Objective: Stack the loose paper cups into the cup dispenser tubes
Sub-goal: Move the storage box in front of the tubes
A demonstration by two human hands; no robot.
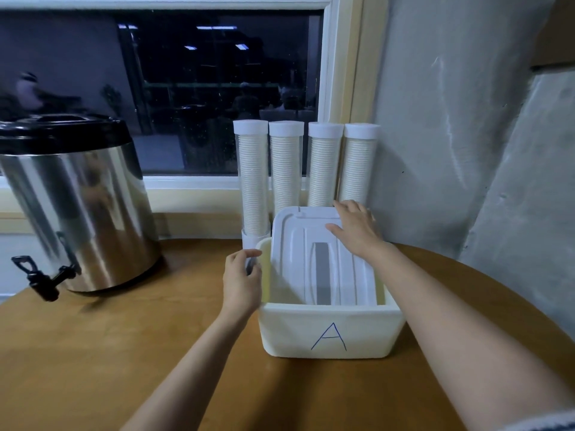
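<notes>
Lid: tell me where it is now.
In the head view, right of centre, the lid lies tilted in the bin marked A, its far edge raised near the tubes, under the right hand.

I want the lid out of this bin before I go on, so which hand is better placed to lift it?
Probably the right hand. It lies flat on the raised far end of the lid, which leans tilted in the bin. The left hand grips the bin's left rim, better for steadying.
</notes>
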